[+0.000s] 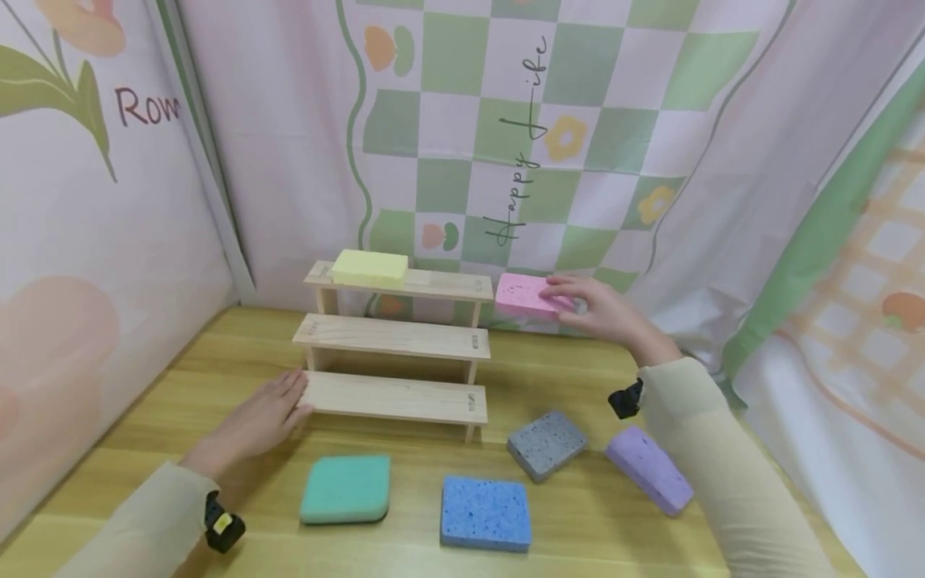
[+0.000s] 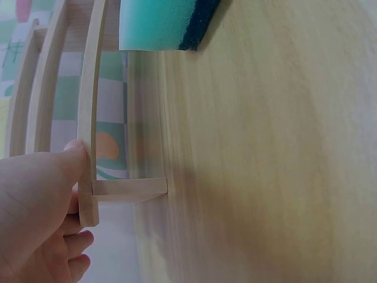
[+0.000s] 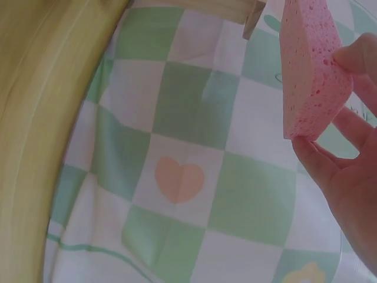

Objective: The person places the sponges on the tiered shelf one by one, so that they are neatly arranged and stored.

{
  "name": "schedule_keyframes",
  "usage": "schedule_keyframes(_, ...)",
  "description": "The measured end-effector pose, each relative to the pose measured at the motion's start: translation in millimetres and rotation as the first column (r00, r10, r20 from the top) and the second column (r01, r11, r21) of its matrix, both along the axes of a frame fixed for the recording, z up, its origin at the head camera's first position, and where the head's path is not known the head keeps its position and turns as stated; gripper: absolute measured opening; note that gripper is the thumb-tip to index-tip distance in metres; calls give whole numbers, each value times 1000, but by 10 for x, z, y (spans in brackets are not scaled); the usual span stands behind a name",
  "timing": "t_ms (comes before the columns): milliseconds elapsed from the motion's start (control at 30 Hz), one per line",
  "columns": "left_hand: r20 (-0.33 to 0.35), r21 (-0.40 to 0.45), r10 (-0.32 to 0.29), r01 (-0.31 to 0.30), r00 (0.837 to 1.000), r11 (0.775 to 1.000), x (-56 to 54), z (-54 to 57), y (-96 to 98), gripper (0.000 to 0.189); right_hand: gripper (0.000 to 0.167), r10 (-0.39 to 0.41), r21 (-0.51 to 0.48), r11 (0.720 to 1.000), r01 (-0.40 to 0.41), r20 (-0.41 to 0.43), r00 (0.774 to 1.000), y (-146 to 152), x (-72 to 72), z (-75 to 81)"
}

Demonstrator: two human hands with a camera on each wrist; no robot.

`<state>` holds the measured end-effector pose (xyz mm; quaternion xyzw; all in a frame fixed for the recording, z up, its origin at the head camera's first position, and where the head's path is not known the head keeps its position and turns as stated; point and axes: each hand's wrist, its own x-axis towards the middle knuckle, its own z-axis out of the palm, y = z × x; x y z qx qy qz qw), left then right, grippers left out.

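Note:
My right hand (image 1: 603,311) holds a pink sponge (image 1: 520,295) in the air, just off the right end of the top step of a wooden three-step shelf (image 1: 393,397). In the right wrist view, thumb and fingertips pinch the pink sponge (image 3: 312,76) by its end. At the left end of the bottom step is my left hand (image 1: 253,425). The left wrist view shows its thumb on the front edge of that step, with fingers curled behind the board (image 2: 88,118). A pale yellow sponge (image 1: 370,269) lies on the left part of the top step.
In front of the shelf on the wooden table (image 1: 412,558) lie a green sponge (image 1: 345,488) with a dark underside, a blue sponge (image 1: 486,514), a grey sponge (image 1: 547,445) and a purple sponge (image 1: 649,470). A checkered curtain (image 1: 451,52) hangs behind.

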<state>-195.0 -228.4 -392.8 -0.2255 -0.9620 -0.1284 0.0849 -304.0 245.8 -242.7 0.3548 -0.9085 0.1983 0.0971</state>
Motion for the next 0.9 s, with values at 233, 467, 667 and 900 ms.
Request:
schedule_keyframes(233,-5,6,3,-3,1000,1000,-12,-15,1,56,33,1,-10,1000,-1,8,1000,-164,-83,5)
schedule_keyframes(467,-9,8,7,-7,1000,1000,-13,-14,7,55,33,0,-32,999,0,18,1000,-317,-167,7)
schedule_keyframes(667,-3,11,10,-10,1000,1000,-10,-9,10,55,33,-12,-38,999,13,36,999,-451,-216,26)
schedule_keyframes(900,-9,3,7,-7,1000,1000,-11,-7,12,55,34,6,-54,999,-2,69,998,-611,-252,18)
